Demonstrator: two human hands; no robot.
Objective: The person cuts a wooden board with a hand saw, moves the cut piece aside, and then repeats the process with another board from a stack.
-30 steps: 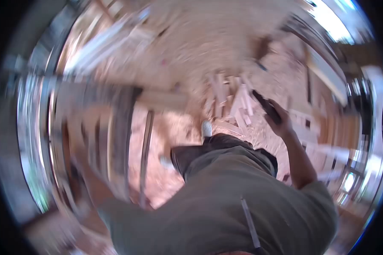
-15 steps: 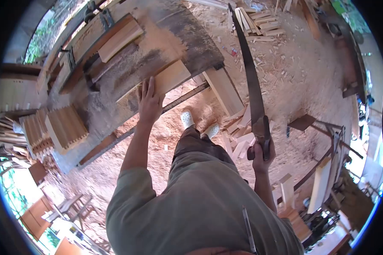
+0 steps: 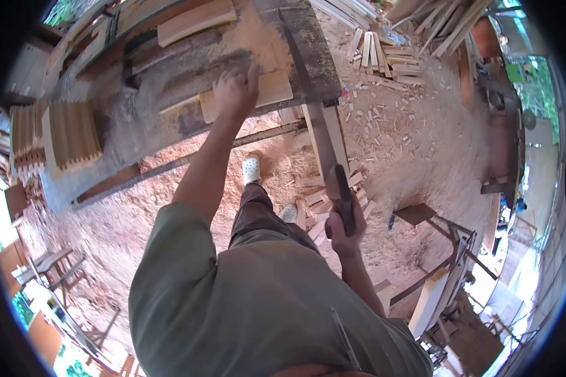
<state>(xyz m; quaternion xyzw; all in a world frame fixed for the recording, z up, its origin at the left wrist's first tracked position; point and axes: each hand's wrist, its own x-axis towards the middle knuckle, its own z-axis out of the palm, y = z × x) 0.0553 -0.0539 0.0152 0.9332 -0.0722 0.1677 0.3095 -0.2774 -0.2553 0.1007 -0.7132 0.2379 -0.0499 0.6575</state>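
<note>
My right hand (image 3: 349, 227) grips the handle of a handsaw (image 3: 321, 135). Its long blade points away from me, and its far end reaches over the dusty workbench (image 3: 188, 66) just past the right end of a pale wooden board (image 3: 274, 89). My left hand (image 3: 236, 92) rests on or just over that board, fingers apart, not wrapped round it. The board lies near the bench's front edge. Whether the saw teeth touch wood cannot be made out.
Boards with notched ends (image 3: 72, 135) stand at the bench's left end. Another plank (image 3: 196, 22) lies farther back. Wood strips (image 3: 393, 58) and offcuts litter the sawdust-covered floor (image 3: 415, 144) at right. A metal-framed stand (image 3: 446, 229) is at lower right.
The handsaw has swung left with my right hand, its blade now crossing the bench's right end. My left hand has shifted on the board, and my view has turned.
</note>
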